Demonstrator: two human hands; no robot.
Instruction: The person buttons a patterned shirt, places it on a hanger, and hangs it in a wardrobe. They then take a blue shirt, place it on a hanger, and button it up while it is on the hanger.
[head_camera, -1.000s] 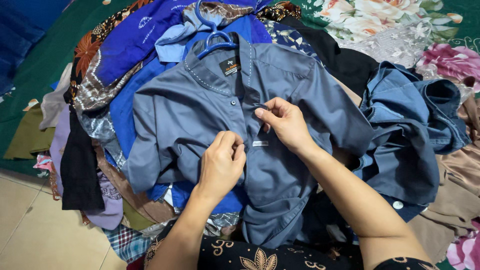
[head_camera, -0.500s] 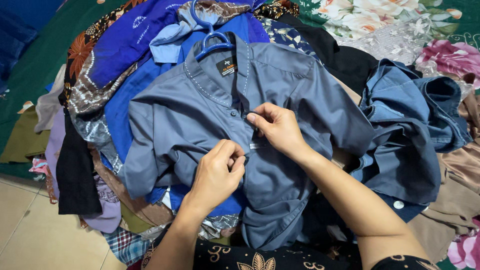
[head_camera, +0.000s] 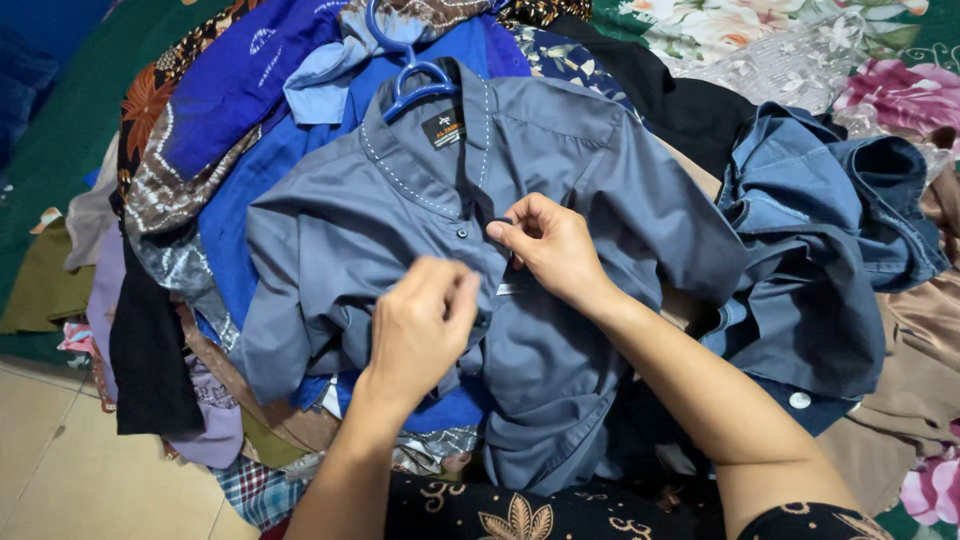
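Nearest the camera, a dark patterned garment (head_camera: 500, 515) covers the person's lap, just below the hem of the grey shirt (head_camera: 560, 340), and both bare forearms reach up from it. The shirt lies face up on top of a heap of clothes (head_camera: 180, 250), and everything else sits around it.

The left hand (head_camera: 420, 325) hovers over the shirt's lower front, fingers bunched narrow; whether they pinch any cloth cannot be told, since the hand's back hides the tips. The right hand (head_camera: 550, 245) is higher up the placket, thumb and forefinger closed tight on the front edge of the shirt right beside a small button (head_camera: 462, 232).

By the look of it, the step in hand is doing up the front, one button at a time, with the upper chest now being worked. The next move would call for the two front edges to be drawn together and the button lined up with its hole, cloth held taut.

The shirt's long axis runs from the hem near the lap to the collar at the far end, leaning slightly left. The collar points away from the person, and a blue hanger (head_camera: 405, 75) pokes out of it. A crumpled blue denim garment (head_camera: 830, 260) lies right of the shirt; beyond the collar, floral fabric (head_camera: 760, 40) fills the far corner.
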